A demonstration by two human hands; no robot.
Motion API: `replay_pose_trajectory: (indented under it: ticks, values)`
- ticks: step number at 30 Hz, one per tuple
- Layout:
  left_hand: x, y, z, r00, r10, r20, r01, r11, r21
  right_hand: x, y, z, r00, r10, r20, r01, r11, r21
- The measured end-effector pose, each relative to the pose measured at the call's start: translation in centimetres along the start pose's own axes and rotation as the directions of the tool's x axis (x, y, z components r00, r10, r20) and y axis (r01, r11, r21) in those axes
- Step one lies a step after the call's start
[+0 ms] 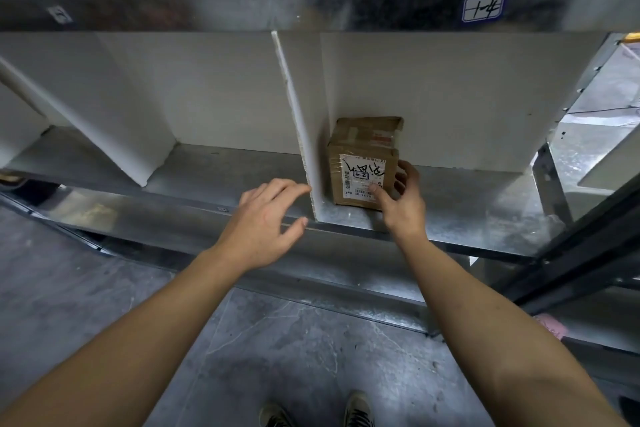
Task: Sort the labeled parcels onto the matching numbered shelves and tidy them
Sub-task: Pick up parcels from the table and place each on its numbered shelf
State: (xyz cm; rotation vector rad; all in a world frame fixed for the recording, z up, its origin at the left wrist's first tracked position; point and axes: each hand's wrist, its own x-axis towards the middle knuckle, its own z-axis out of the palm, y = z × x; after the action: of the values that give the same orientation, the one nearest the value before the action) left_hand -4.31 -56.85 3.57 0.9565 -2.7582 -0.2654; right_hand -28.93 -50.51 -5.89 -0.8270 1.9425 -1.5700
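Head view: the placing step is judged to be in hand. A small cardboard parcel [360,149] is stood upright on the metal shelf [467,204], in the compartment right of the white divider [298,121], just beside it. Its front right corner is gripped by the right hand [403,208], thumb on the label [360,177], fingers curled round the side. The left hand [266,222] is held spread wide, holding nothing, at the divider's front edge. Next, the label's "2-4" should be checked against the shelf tag [483,6], then the parcel squared.
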Motion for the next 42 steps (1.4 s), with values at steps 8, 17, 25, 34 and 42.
replay_pose_trajectory:
  ticks: [8,17,25,34,42]
  values:
    - [-0.1,-0.2,-0.1,0.997,0.074,-0.026,-0.074,0.997,-0.029,-3.5,-0.6,-2.1,0.998,0.040,-0.057,-0.052,0.970,-0.235]
    - [0.2,1.7,1.7,0.966,0.258,0.031,-0.257,0.966,-0.011,-11.8,-1.3,-6.7,0.996,0.000,-0.090,-0.060,0.746,-0.664]
    - [-1.0,5.0,2.7,0.880,0.450,0.151,-0.464,0.883,0.076,-22.0,-2.4,-8.1,0.988,0.018,-0.151,-0.146,0.390,-0.909]
    - [-5.6,13.6,6.7,0.672,0.688,0.275,-0.711,0.703,-0.023,-36.0,-0.8,-10.5,0.889,0.153,-0.433,-0.459,0.293,-0.839]
    - [-12.2,24.6,9.4,0.411,0.859,0.304,-0.874,0.466,-0.135,-48.3,2.1,-14.4,0.637,0.255,-0.727,-0.770,0.252,-0.586]
